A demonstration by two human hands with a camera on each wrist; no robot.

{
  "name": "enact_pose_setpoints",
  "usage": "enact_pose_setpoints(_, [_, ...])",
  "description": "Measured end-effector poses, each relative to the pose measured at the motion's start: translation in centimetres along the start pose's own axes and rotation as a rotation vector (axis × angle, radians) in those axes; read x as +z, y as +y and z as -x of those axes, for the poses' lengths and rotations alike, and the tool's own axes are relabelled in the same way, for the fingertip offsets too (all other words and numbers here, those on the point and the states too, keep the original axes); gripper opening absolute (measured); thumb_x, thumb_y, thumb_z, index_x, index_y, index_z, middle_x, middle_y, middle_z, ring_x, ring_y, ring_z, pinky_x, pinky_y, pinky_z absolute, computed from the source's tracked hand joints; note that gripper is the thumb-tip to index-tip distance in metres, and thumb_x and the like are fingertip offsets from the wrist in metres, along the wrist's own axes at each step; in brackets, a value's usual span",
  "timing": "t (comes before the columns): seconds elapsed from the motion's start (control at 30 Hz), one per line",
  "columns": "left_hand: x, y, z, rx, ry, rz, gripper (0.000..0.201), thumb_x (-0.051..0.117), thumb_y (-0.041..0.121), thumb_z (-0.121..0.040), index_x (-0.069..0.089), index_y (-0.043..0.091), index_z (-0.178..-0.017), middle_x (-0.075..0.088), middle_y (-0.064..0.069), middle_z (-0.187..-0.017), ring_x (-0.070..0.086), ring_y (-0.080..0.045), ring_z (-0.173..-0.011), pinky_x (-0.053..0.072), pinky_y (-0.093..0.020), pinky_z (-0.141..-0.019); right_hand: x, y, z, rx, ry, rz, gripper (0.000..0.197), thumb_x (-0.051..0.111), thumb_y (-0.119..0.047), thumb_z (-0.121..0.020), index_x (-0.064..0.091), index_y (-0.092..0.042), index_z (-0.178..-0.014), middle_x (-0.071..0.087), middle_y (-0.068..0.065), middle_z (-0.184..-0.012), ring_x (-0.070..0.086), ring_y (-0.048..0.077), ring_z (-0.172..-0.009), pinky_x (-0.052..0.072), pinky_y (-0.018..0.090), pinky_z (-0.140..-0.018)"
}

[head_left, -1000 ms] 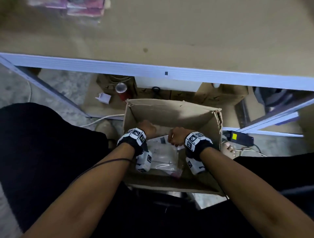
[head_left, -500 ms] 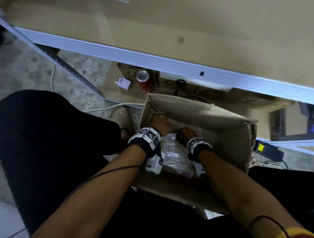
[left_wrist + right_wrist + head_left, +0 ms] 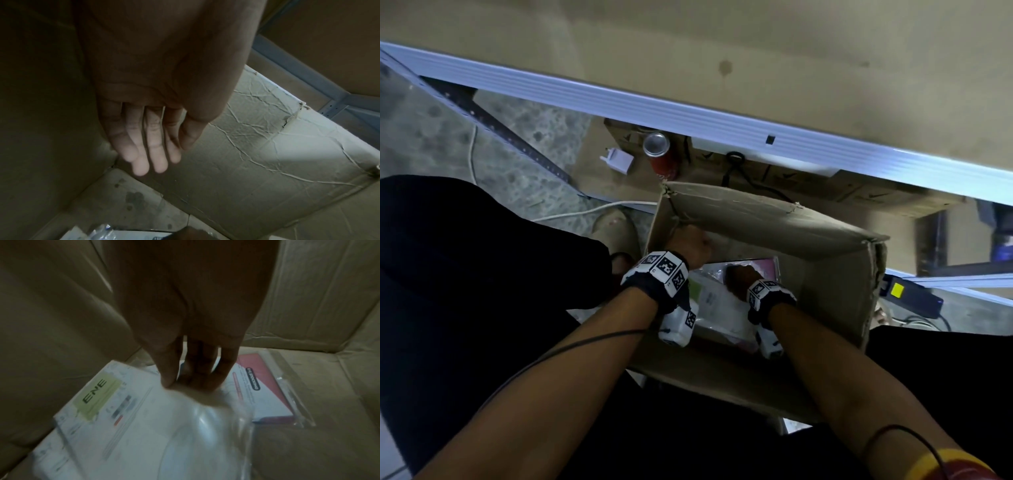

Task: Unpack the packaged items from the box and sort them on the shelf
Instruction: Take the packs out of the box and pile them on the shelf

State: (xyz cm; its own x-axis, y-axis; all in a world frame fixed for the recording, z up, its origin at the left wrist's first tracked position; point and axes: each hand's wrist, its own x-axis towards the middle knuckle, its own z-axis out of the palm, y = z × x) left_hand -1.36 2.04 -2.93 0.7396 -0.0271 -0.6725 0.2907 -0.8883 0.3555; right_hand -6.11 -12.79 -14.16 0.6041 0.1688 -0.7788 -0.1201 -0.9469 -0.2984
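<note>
An open cardboard box [image 3: 835,274] stands on the floor between my legs, and both hands are inside it. My left hand [image 3: 690,245] hangs near the far left corner; in the left wrist view its fingers [image 3: 144,165] are straight and hold nothing. My right hand [image 3: 738,275] is lower down on the pile. In the right wrist view its thumb and fingers [image 3: 170,379] pinch the top of a clear plastic package [image 3: 205,426]. Under that lies a white package with a green label [image 3: 96,400]. A pink package [image 3: 265,386] lies to the right.
A beige shelf board [image 3: 722,34] with a pale metal front edge [image 3: 688,109] runs across above the box. Below it stand a red can [image 3: 661,154], a white plug [image 3: 619,161], flat cardboard boxes and cables. A black adapter [image 3: 907,294] lies to the right.
Both hands have gone deeper into the box. The right hand dropped onto the packages and took hold of the clear one. The left hand moved toward the far left corner.
</note>
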Motion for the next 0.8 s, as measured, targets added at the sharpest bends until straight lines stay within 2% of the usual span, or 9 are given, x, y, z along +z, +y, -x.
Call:
enact_pose_setpoints(0.07, [0.0,0.1,0.1,0.005,-0.008,-0.003,0.031,0.054,0.02,-0.097,0.068,0.001,-0.117,0.065,-0.019,-0.125,0.059,-0.035,-0.12,0.048,-0.042,-0.102,0.5,0.4,0.3,-0.013,-0.01,0.015,0.052,0.042,-0.012,-0.104,0.027,0.001,-0.152,0.038,0.017,-0.155,0.039,0.029,-0.142,0.029,0.033,-0.115])
enact_pose_setpoints(0.2, [-0.1,0.2,0.5,0.01,-0.007,-0.017,0.032,0.053,0.021,-0.098,0.068,0.0,-0.116,0.065,-0.02,-0.124,0.059,-0.035,-0.119,0.048,-0.042,-0.103,1.4,0.8,1.2,-0.033,0.005,0.084,0.045,0.043,-0.013,-0.102,0.038,0.001,-0.144,0.045,0.021,-0.146,0.044,0.032,-0.135,0.036,0.037,-0.109])
enact_pose_setpoints(0.37, [-0.1,0.4,0.9,0.022,-0.01,-0.019,0.033,0.053,0.023,-0.097,0.07,-0.002,-0.111,0.068,-0.02,-0.12,0.061,-0.035,-0.116,0.049,-0.042,-0.101,1.7,1.0,1.6,-0.054,-0.019,0.116,0.051,0.044,-0.014,-0.1,0.032,-0.003,-0.149,0.044,0.021,-0.145,0.046,0.034,-0.134,0.041,0.039,-0.107])
enact_pose_setpoints(0.63, [1.0,0.4,0.5,0.039,0.004,-0.11,0.035,0.047,0.023,-0.101,0.071,-0.002,-0.109,0.066,-0.019,-0.122,0.059,-0.034,-0.119,0.047,-0.039,-0.103,1.8,1.2,2.5,-0.059,-0.019,0.082,0.056,0.055,-0.011,-0.095,0.035,-0.009,-0.147,0.048,0.02,-0.141,0.05,0.036,-0.129,0.045,0.043,-0.104])
enact_pose_setpoints(0.73, [1.9,0.4,0.0,0.049,0.005,-0.168,0.036,0.045,0.022,-0.101,0.07,0.0,-0.113,0.066,-0.018,-0.123,0.059,-0.033,-0.119,0.046,-0.036,-0.102,1.7,1.3,2.8,-0.069,-0.004,0.083,0.053,0.053,-0.009,-0.095,0.038,-0.009,-0.146,0.05,0.019,-0.138,0.053,0.036,-0.125,0.047,0.043,-0.1])
enact_pose_setpoints(0.8, [2.7,0.6,-0.6,0.054,-0.002,-0.197,0.037,0.042,0.022,-0.102,0.069,0.001,-0.114,0.067,-0.017,-0.123,0.059,-0.033,-0.119,0.044,-0.038,-0.105,1.7,1.3,3.0,-0.054,-0.006,0.086,0.05,0.052,-0.009,-0.096,0.041,-0.009,-0.144,0.053,0.02,-0.134,0.056,0.035,-0.121,0.05,0.042,-0.095])
